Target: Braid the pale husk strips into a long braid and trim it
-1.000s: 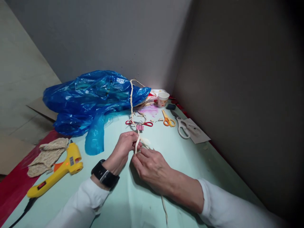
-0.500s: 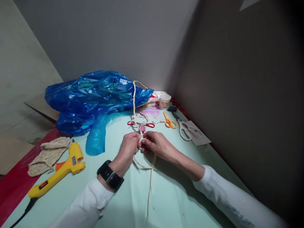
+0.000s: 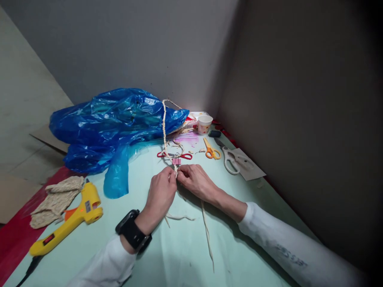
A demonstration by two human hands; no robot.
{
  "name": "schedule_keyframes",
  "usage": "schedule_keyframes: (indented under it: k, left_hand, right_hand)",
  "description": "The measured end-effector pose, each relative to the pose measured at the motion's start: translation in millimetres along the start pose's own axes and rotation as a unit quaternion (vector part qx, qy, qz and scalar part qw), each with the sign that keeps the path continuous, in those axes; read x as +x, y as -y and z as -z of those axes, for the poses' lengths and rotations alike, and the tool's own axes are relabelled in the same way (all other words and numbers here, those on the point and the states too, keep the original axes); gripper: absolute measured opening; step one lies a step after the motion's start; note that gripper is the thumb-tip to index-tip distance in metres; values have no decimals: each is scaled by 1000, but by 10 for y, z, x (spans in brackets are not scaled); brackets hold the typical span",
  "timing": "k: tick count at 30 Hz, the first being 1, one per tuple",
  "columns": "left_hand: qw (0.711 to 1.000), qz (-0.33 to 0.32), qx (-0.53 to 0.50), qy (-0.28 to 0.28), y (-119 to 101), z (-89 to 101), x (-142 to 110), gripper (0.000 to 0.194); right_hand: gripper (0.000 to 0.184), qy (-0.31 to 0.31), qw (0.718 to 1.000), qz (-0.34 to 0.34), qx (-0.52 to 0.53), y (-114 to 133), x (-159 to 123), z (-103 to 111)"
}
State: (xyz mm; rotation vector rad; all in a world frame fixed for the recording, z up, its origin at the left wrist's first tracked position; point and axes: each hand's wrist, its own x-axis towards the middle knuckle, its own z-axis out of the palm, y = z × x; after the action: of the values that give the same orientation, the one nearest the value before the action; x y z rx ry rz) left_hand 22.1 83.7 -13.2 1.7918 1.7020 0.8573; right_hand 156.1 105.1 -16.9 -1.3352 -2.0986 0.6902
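Note:
A cream braided cord (image 3: 164, 125) runs from the blue bag down to a pink binder clip (image 3: 176, 161). Just below the clip, my left hand (image 3: 162, 191) pinches the cord's lower end between thumb and fingers. Close beside it, my right hand (image 3: 196, 181) has its fingertips closed on a strand at the same spot; the exact grip is partly hidden. One loose strand (image 3: 207, 235) trails from under my right hand toward the front of the table, and a shorter strand (image 3: 181, 217) lies below my left hand.
A yellow glue gun (image 3: 70, 223) and a woven piece (image 3: 56, 201) lie left. Behind is a blue plastic bag (image 3: 113, 123). Red-handled scissors (image 3: 187, 156), orange-yellow scissors (image 3: 212, 153), white-handled scissors (image 3: 231, 161), a paper cup (image 3: 205, 125) and a card (image 3: 249, 165) sit beyond my hands.
My left hand has turned more upright, hiding more of the cord. The long loose strand has swung right, and the loop of strands below my hands has opened out. The view shifted slightly.

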Motion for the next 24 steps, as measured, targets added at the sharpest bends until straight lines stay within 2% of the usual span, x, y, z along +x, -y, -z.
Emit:
schedule_keyframes:
  k: [3,5,8,12,16,19,24]
  left_hand:
    - [991,-29,132,-8,-5,-10,-68,18]
    - [982,-41,184,-4,-3,-18,-100,18]
    - [976,-59,212,1,-9,-21,-121,20]
    - [970,-60,235,3,-2,21,-138,22]
    - [963,-66,259,-41,40,97,-188,21]
    - [953,-110,276,-61,56,114,-243,22]
    - [915,-188,357,-24,35,61,-295,24]
  right_hand:
    - [26,3,998,5,55,-20,17,-16]
    - [30,10,995,-2,95,-42,31,-32]
    - [32,14,990,-28,140,-84,53,-64]
    - [29,4,988,-46,145,-102,51,-98]
    - [30,-16,989,-59,134,-60,17,-99]
    - [29,-12,987,-66,149,-48,11,-97]
    - [28,-11,981,-79,176,-74,33,-108]
